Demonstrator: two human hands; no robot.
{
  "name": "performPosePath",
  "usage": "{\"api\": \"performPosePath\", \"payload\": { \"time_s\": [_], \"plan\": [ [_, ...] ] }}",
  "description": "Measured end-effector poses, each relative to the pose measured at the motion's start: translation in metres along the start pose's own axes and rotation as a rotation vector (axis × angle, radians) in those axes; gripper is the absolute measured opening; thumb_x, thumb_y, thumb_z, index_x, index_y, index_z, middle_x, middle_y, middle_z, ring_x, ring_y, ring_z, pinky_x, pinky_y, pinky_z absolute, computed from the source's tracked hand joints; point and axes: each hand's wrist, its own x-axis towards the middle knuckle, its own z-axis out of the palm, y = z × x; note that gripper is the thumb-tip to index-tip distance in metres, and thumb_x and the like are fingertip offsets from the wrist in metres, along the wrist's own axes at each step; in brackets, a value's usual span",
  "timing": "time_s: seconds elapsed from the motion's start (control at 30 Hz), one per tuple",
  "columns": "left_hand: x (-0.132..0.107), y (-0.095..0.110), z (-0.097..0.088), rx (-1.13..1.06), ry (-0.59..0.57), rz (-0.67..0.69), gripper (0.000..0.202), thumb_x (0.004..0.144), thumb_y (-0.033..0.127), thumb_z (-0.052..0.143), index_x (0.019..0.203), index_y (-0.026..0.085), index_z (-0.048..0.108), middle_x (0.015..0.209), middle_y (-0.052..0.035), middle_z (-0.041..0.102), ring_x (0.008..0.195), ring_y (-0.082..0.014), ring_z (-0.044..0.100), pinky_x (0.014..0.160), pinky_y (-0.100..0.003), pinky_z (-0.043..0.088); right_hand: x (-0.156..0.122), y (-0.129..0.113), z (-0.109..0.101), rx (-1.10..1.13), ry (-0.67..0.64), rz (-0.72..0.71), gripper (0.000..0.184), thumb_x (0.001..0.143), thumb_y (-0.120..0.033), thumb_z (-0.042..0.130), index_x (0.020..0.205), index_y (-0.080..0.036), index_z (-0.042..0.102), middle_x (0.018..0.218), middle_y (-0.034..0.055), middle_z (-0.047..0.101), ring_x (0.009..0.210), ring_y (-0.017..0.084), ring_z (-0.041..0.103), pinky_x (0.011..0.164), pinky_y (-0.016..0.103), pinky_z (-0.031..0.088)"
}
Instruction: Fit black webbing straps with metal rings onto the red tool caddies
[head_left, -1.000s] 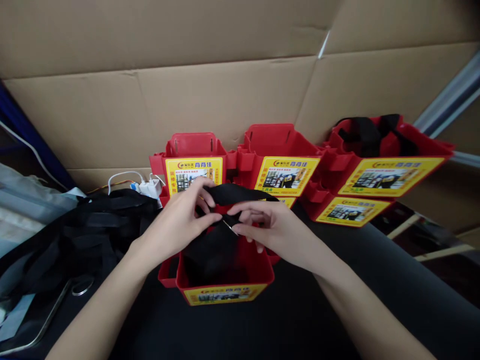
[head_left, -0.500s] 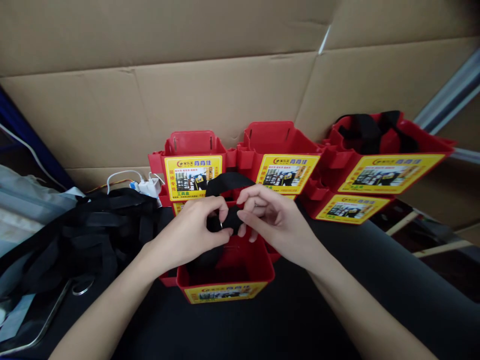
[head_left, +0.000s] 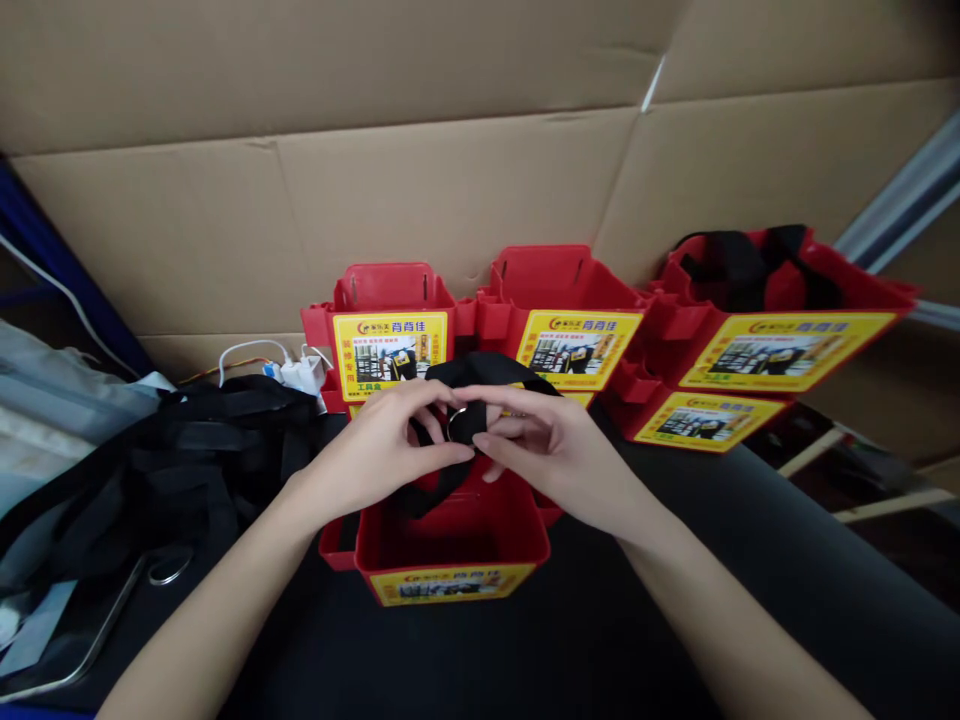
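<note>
Both hands meet over a red plastic tool box (head_left: 450,545) with a yellow label that stands in front of me. My left hand (head_left: 375,450) and my right hand (head_left: 551,450) pinch a black webbing strap (head_left: 480,372) at a small metal ring (head_left: 458,421) between the fingertips. The strap loops up behind the fingers, and one end hangs down into the red box.
Three more red boxes stand behind: one at back left (head_left: 386,325), one in the middle (head_left: 559,310) and one at the right (head_left: 780,320) with black straps in it. A heap of black straps (head_left: 172,450) lies at left, beside a white plug (head_left: 300,375). A cardboard wall (head_left: 450,180) closes the back.
The hands have drawn together and lifted the strap. It was bunched low in the box a second ago; now most of it is out, and the metal ring shows between the fingertips.
</note>
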Motion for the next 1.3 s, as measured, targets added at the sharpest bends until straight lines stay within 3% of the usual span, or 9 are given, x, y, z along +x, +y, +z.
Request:
{"api": "performPosePath", "payload": {
  "time_s": [0.07,0.17,0.37,0.47,0.67,0.83,1.0,1.13,1.3],
  "plan": [
    [0.0,-0.001,-0.002,0.104,-0.021,0.02,0.028,0.07,0.031,0.065,0.094,0.02,0.057,0.089,-0.0017,0.056,0.076,-0.0135,0.057,0.064,-0.025,0.046,0.001,0.002,-0.003,-0.041,-0.044,0.002,0.021,0.075,-0.013,0.056,0.096,-0.015,0.059,0.071,-0.0017,0.054,0.057,0.007,0.057,0.054,0.018,0.051],
    [0.001,0.0,-0.006,0.174,0.002,0.05,0.029,0.066,0.036,0.068,0.089,0.02,0.061,0.106,-0.0049,0.053,0.089,-0.0175,0.056,0.067,-0.027,0.045,0.002,0.005,-0.01,-0.001,-0.072,-0.025,0.009,0.072,-0.01,0.056,0.079,-0.015,0.055,0.07,-0.0013,0.054,0.056,0.007,0.055,0.05,0.018,0.048],
    [0.001,0.003,-0.003,0.009,0.049,0.054,0.013,0.077,0.026,0.057,0.069,0.016,0.06,0.108,-0.0049,0.058,0.1,-0.0185,0.054,0.079,-0.028,0.044,0.003,0.007,-0.011,0.03,-0.105,-0.155,0.015,0.066,-0.001,0.047,0.061,-0.015,0.049,0.064,-0.0012,0.051,0.059,0.009,0.052,0.054,0.021,0.044],
    [0.001,0.005,0.0,-0.071,0.025,-0.034,0.009,0.076,0.023,0.056,0.073,0.015,0.058,0.101,-0.0059,0.06,0.093,-0.0176,0.056,0.073,-0.027,0.045,0.001,0.006,-0.008,-0.029,-0.126,-0.192,0.015,0.068,-0.003,0.047,0.06,-0.015,0.05,0.066,0.0011,0.053,0.063,0.011,0.052,0.057,0.024,0.044],
    [-0.003,0.015,0.0,-0.176,-0.045,-0.024,0.015,0.074,0.023,0.059,0.086,0.016,0.055,0.087,-0.0022,0.059,0.082,-0.0134,0.055,0.074,-0.025,0.044,-0.003,0.003,-0.005,-0.16,0.039,-0.229,0.016,0.07,-0.004,0.048,0.061,-0.017,0.054,0.068,0.0013,0.056,0.065,0.012,0.053,0.057,0.024,0.042],
    [-0.002,0.011,0.001,-0.21,-0.162,-0.027,0.02,0.067,0.002,0.047,0.08,0.016,0.05,0.075,0.0016,0.051,0.068,-0.0091,0.05,0.062,-0.02,0.04,0.0,0.004,-0.007,0.135,0.113,-0.22,0.015,0.067,-0.008,0.055,0.056,-0.017,0.052,0.063,0.0004,0.054,0.061,0.011,0.052,0.056,0.025,0.043],
    [0.002,0.005,0.005,-0.179,-0.132,-0.055,0.013,0.067,0.004,0.047,0.073,0.015,0.047,0.066,0.0033,0.046,0.062,-0.0082,0.046,0.055,-0.019,0.037,0.004,0.008,-0.018,0.375,0.208,-0.192,0.018,0.064,-0.009,0.057,0.054,-0.017,0.044,0.06,-0.0034,0.046,0.051,0.007,0.045,0.046,0.018,0.037],
    [0.003,0.004,0.003,-0.196,-0.015,-0.043,0.008,0.071,0.007,0.046,0.071,0.015,0.046,0.064,0.0038,0.043,0.059,-0.0073,0.043,0.054,-0.017,0.036,0.005,0.009,-0.025,0.336,0.101,-0.183,0.008,0.069,-0.016,0.056,0.072,-0.021,0.051,0.07,-0.0027,0.052,0.06,0.009,0.053,0.056,0.023,0.046],
    [0.002,0.001,0.005,-0.196,0.115,-0.049,0.008,0.076,0.012,0.045,0.083,0.016,0.046,0.071,0.0023,0.048,0.058,-0.0072,0.044,0.052,-0.017,0.038,-0.001,0.005,-0.013,-0.152,-0.071,-0.273,0.053,0.067,-0.035,0.067,0.114,-0.023,0.044,0.112,0.0061,0.054,0.104,0.021,0.052,0.091,0.037,0.043]
  ]
}}
